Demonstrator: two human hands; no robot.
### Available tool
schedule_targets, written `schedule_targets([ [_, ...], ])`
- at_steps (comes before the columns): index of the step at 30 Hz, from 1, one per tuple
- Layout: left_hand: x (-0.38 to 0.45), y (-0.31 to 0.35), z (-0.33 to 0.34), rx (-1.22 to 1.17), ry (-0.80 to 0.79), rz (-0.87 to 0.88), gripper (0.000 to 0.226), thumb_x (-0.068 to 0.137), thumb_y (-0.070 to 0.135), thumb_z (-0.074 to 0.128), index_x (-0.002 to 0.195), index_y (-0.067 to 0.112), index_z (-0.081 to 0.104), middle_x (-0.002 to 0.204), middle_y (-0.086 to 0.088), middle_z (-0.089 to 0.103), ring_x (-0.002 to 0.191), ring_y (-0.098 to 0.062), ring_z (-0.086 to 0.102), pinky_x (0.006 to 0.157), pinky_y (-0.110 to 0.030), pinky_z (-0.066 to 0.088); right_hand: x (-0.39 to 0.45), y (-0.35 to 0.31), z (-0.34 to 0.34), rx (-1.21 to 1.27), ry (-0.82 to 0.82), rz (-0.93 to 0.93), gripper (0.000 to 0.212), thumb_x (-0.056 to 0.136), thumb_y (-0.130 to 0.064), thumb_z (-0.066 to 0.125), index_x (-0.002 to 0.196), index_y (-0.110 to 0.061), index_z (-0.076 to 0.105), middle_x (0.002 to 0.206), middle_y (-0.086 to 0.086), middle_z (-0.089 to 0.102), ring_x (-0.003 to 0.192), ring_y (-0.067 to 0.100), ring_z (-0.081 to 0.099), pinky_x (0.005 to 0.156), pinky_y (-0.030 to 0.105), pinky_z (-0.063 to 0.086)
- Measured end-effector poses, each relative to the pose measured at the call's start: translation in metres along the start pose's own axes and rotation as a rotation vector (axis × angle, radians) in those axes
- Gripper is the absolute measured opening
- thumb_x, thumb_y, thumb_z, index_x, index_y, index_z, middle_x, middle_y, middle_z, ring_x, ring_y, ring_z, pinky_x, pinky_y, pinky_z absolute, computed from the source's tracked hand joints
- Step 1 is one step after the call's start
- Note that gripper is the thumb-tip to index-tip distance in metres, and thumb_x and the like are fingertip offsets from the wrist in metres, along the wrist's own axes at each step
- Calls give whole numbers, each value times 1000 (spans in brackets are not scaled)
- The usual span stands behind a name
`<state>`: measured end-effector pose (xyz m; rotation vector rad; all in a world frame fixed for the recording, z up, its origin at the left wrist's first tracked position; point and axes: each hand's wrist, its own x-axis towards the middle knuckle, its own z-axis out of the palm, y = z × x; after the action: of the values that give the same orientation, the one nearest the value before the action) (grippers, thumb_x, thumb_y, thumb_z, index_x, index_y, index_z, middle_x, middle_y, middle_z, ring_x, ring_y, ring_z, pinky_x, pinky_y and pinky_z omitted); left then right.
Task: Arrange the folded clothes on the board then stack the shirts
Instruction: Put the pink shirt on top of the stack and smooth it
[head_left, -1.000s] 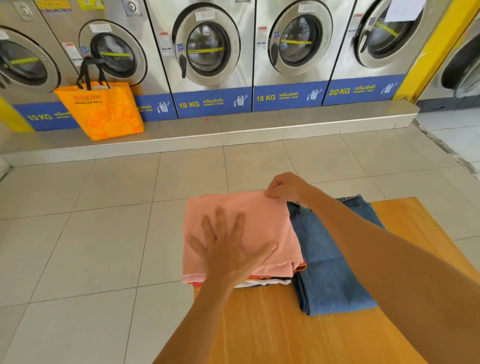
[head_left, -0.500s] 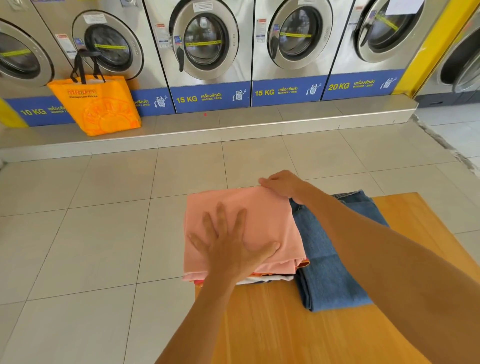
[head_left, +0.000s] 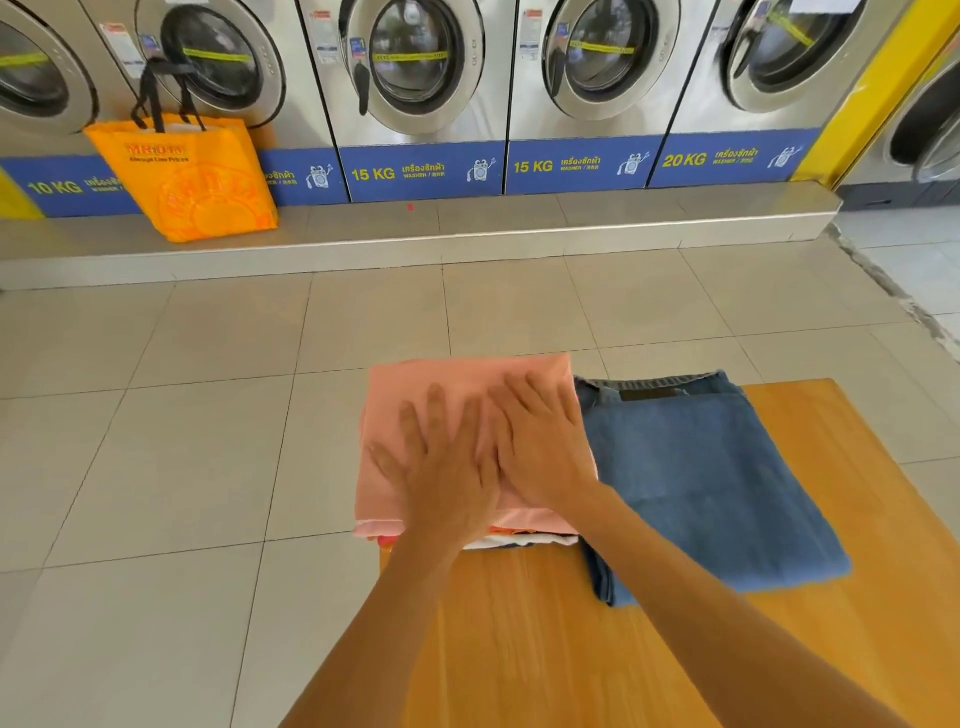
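Note:
A folded pink shirt (head_left: 415, 384) tops a stack of folded shirts at the far left corner of the wooden board (head_left: 545, 623); white and orange edges of the shirts below (head_left: 524, 540) show at the near side. My left hand (head_left: 441, 478) lies flat on the pink shirt with fingers spread. My right hand (head_left: 545, 447) presses flat on the same shirt just to the right, its side touching the left hand. Folded blue jeans (head_left: 701, 483) lie on the board right beside the stack.
An orange shopping bag (head_left: 192, 182) stands on the raised ledge (head_left: 467, 234) in front of a row of washing machines (head_left: 415, 78). Tiled floor (head_left: 156, 441) lies to the left of and beyond the board. The stack overhangs the board's left edge.
My right hand left the pink shirt's far right corner and came down flat on its top beside my left hand. My left hand stayed pressing on the shirt.

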<state>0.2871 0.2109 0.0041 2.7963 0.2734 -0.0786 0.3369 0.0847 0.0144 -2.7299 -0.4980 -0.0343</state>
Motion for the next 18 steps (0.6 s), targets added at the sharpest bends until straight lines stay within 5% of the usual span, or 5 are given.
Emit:
schedule_targets([
  [3, 12, -18, 1, -89, -50, -87, 55, 98, 58, 5, 151, 51, -10, 163, 11, -22, 150, -27, -21, 108, -77, -1, 0, 16, 12, 0, -109, 145, 64, 103, -53, 17, 160, -25, 16, 168, -7, 5, 155, 16, -3, 124, 51, 4],
  [8, 47, -48, -28, -122, -167, -338, 59, 99, 53, 5, 156, 35, 0, 166, 1, -11, 151, -38, -11, 110, -75, -2, 26, 28, -4, -6, -203, 277, 62, 105, -44, 17, 159, -14, 15, 168, 1, 8, 155, 21, -1, 123, 56, 0],
  [12, 48, -27, -39, 21, 86, 32, 52, 104, 40, 17, 155, 30, 15, 166, -3, -6, 152, -30, -13, 118, -64, -1, 14, 1, 2, -88, -121, 73, 61, 102, -45, 8, 158, -23, 23, 167, -4, 16, 155, 17, 4, 123, 56, 4],
  [14, 45, -16, -32, -67, 9, 228, 48, 105, 43, 17, 153, 36, 22, 167, 2, -3, 153, -24, -12, 120, -60, 0, 8, 0, 6, -97, -130, -17, 68, 97, -51, -2, 158, -31, 20, 167, -11, 13, 155, 9, 2, 123, 54, 3],
  [18, 63, -35, -21, -84, -81, 48, 51, 103, 48, 11, 152, 43, 20, 167, 0, 5, 153, -25, -3, 120, -59, 0, 15, 24, 6, -60, -123, 86, 62, 101, -51, 14, 157, -28, 24, 167, -6, 16, 154, 14, 8, 123, 50, 13],
])
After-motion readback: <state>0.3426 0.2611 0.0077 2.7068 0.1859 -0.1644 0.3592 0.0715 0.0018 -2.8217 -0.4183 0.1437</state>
